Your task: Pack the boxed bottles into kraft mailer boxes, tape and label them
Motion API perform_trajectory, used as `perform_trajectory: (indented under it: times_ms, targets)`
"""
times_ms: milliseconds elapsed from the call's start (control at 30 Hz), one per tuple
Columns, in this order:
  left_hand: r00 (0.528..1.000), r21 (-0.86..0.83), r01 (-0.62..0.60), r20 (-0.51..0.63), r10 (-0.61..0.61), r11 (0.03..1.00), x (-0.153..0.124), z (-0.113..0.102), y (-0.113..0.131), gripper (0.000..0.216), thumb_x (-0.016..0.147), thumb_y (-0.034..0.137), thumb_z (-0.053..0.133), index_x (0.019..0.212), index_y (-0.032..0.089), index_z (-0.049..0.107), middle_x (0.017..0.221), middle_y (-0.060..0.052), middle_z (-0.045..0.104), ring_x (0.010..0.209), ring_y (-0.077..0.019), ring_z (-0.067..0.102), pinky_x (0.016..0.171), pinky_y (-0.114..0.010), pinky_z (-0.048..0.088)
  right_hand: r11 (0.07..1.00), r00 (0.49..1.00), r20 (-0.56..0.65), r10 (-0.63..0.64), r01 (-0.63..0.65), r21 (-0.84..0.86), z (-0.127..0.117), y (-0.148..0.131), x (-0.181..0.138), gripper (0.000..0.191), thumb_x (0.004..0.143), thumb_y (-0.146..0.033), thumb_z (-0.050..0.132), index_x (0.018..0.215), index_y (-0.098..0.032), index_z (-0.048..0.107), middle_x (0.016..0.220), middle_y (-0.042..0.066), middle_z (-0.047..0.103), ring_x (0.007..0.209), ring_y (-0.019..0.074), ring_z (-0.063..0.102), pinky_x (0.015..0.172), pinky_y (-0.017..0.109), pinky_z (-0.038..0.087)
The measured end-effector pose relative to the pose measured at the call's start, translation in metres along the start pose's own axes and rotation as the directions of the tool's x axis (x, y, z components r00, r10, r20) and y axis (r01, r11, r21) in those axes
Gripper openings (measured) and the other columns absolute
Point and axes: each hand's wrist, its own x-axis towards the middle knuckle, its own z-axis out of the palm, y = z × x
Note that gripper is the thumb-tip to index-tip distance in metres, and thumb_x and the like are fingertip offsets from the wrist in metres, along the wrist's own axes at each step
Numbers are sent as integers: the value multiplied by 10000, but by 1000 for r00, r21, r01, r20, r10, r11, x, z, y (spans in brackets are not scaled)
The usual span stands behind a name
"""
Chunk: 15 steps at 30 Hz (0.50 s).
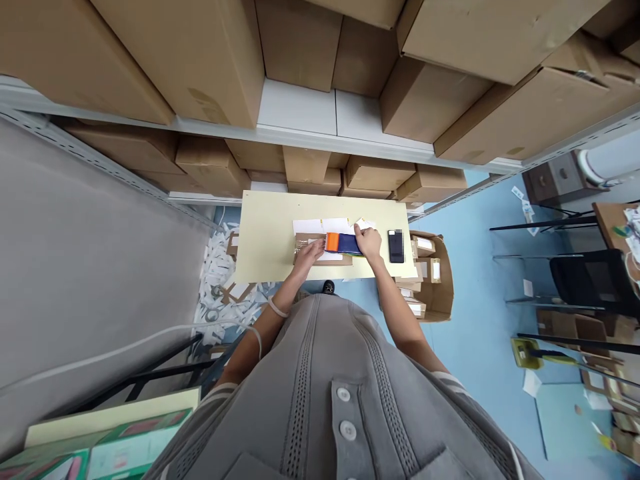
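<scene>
A flat bundle (pixel 345 243), orange at its left end and dark blue along the rest, lies over papers and cardboard on the pale yellow table (pixel 270 233). My right hand (pixel 369 243) is closed on its dark blue right end. At the orange end, my left hand (pixel 309 255) rests with fingers stretched out; whether it touches the bundle I cannot tell. Clear plastic (pixel 301 244) shows beside the left fingers. White sheets (pixel 307 227) lie behind the bundle, and a brown cardboard piece (pixel 330 261) lies under it. The bundle's exact kind is unclear.
A black phone (pixel 396 246) lies right of my right hand. Beyond the table rises a shelf (pixel 310 137) full of cardboard boxes. An open carton (pixel 443 283) with small boxes stands right of the table. Paper scraps (pixel 220 280) cover the floor at left.
</scene>
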Motion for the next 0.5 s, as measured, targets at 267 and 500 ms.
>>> perform_trajectory:
  times_ms: [267,500]
  targets:
    - [997,-155,69,-9,-72,986,-3,5,22,373,739,422,762,1022,182,729,1263,-102,658,1196,-283,590,1008,-402,468,999,1000,-16,11,-12,-48,-3,-17,-8,628,1001,-507,308,822,-132,779,869,174,745,883,258,692,763,291,440]
    - [958,-310,255,-49,-283,916,17,6,11,243,747,336,766,921,176,707,1018,-81,727,963,-185,667,916,-319,512,998,1000,3,0,0,-68,-5,-14,-7,645,1003,-521,289,851,-136,784,885,176,745,911,262,691,780,292,445]
